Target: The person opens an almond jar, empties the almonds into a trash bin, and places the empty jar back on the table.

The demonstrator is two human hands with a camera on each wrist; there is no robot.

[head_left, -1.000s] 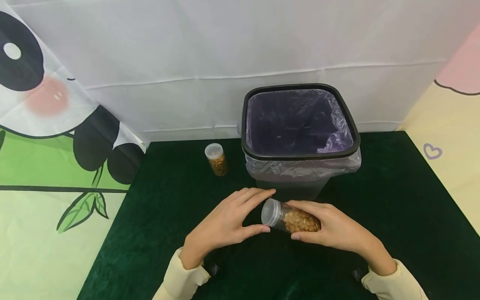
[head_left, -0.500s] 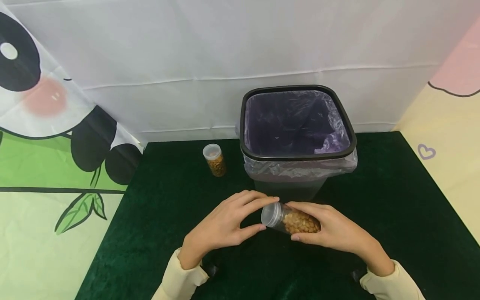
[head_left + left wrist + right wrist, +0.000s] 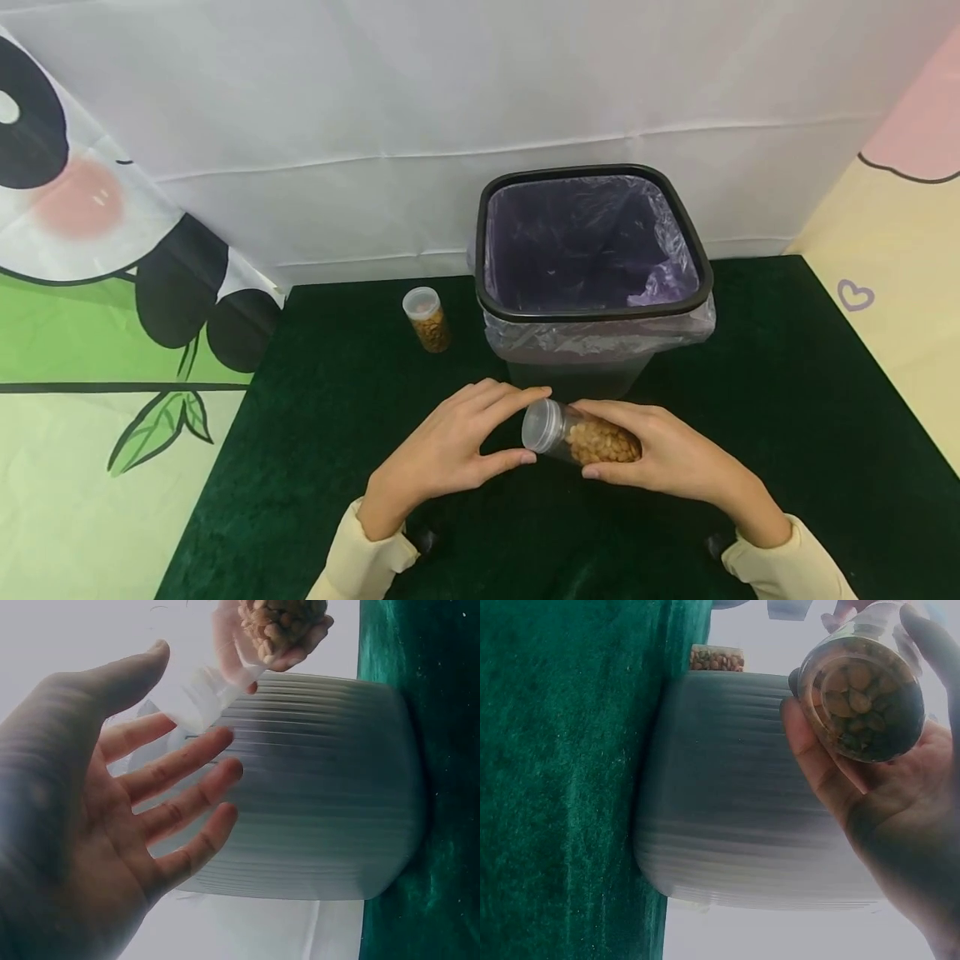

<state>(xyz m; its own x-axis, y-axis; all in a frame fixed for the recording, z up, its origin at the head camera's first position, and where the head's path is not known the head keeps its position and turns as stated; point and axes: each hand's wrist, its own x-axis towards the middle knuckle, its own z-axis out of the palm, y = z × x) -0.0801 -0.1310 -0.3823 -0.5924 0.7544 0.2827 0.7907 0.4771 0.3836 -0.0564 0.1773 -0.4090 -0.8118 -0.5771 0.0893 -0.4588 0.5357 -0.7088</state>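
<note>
My right hand (image 3: 678, 457) grips a clear plastic jar (image 3: 602, 442) by its lower body, thumb on the near side and fingers on the far side. The jar lies tilted on its side, its translucent screw lid (image 3: 540, 427) pointing left. Golden-brown, nut-like pieces fill its bottom half, seen through the jar's base (image 3: 866, 697) in the right wrist view. My left hand (image 3: 450, 446) is spread around the lid, index fingertip by its far rim and thumb by its near rim. In the left wrist view those fingers (image 3: 187, 761) are loosely extended and apart.
Just beyond the hands stands a bin (image 3: 585, 379) with a black rim (image 3: 592, 317) and a clear liner folded over it. A second small lidded jar (image 3: 429, 321) of brown pieces stands left of the bin on the dark green cloth (image 3: 337, 400). White fabric (image 3: 360, 208) hangs behind.
My left index finger closed over the lid's far edge half a second ago, then drew back to the left. The right hand and jar keep their place; the head view shifted slightly.
</note>
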